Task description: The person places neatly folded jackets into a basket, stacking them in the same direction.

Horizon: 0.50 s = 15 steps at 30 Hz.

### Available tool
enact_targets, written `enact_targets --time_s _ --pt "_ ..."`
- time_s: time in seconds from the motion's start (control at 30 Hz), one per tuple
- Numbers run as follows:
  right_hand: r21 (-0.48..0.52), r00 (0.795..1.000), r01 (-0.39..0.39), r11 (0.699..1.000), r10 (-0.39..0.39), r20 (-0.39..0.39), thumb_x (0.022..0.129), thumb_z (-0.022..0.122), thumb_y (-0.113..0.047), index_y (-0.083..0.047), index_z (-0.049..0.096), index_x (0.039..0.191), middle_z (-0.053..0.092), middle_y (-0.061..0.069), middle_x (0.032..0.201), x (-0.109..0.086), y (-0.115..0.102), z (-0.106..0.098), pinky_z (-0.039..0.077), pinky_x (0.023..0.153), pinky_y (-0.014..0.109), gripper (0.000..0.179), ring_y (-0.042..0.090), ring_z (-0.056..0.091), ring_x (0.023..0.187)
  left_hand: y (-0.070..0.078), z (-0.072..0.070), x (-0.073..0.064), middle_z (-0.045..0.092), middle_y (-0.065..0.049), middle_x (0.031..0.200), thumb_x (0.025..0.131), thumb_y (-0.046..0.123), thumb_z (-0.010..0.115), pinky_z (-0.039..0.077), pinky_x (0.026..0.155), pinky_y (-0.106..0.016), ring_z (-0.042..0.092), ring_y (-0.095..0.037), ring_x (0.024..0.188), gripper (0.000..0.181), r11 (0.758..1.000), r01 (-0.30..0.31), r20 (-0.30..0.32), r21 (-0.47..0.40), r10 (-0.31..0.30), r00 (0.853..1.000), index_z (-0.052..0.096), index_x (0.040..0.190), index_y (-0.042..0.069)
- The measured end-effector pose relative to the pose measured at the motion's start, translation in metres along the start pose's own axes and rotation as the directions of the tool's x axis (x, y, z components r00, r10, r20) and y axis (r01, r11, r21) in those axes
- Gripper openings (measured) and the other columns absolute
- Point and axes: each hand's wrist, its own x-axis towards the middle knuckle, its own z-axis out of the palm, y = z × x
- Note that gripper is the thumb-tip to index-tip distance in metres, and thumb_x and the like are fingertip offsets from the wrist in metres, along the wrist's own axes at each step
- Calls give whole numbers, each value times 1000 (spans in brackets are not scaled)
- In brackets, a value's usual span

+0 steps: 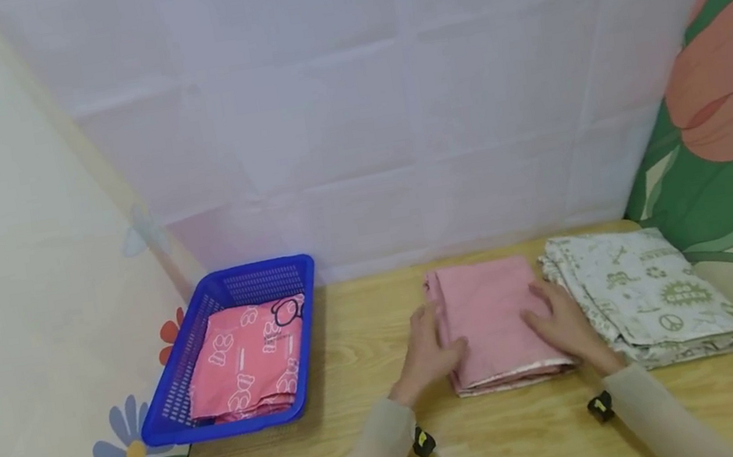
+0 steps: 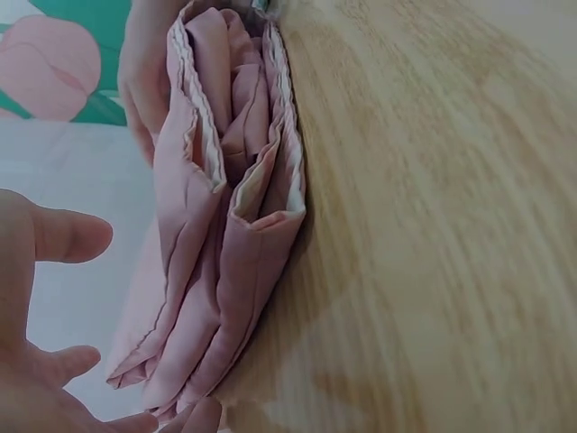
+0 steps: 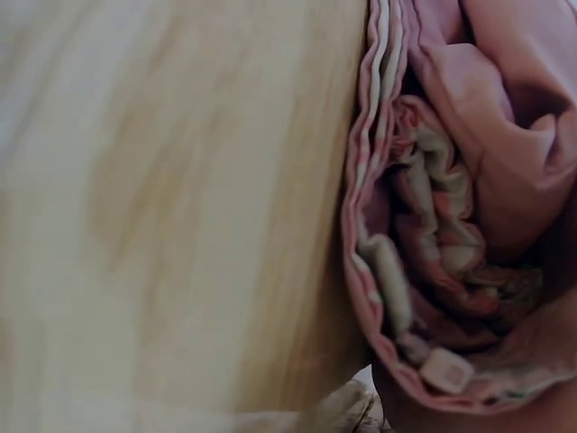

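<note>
A folded pink cloth (image 1: pixel 494 320) lies on the wooden table between the two hands. Its layered side, with white-edged hems, faces the left wrist view. The left hand (image 1: pixel 428 353) is at the cloth's left side with thumb and fingers spread; in the left wrist view these fingers (image 2: pixel 68 236) are mostly apart from it. Against the right side rests the right hand (image 1: pixel 565 321), thumb over the top and fingers extended along the edge. In the right wrist view the rolled pink layers (image 3: pixel 505 135) fill the right, and little of that hand shows.
Right of the pink cloth lies a folded white cloth with green print (image 1: pixel 661 295), close to the right hand. A blue basket (image 1: pixel 310 308) at the left holds a folded pink printed cloth (image 1: pixel 243 357). A white sheet (image 1: pixel 348 105) hangs behind the table (image 1: pixel 369 433).
</note>
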Motion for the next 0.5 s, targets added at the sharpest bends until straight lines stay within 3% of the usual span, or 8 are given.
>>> enact_targets --time_s 0.13,0.27,0.5 --pt "14 1000 -7 1000 7 -3 97 74 -14 15 50 147 54 40 146 0 3 -1 33 118 71 63 59 46 138 -1 5 1 33 -25 166 88 28 79 38 121 -66 43 -46 148 89 1000 2 1 9 -2 1000 38 165 10" --pt "31 995 -87 996 86 40 100 71 -17 11 47 152 51 39 151 -2 3 -4 34 120 69 64 59 45 142 -1 7 4 36 -25 164 87 29 79 38 121 -65 46 -45 146 89 1000 0 8 7 0 1000 39 164 9" --pt "24 974 -201 979 197 115 105 67 -27 2 40 159 42 36 160 -2 2 -6 32 122 69 67 58 39 147 4 10 11 45 -25 161 86 32 78 40 120 -66 47 -44 146 87 996 84 29 -31 -83 996 43 163 10"
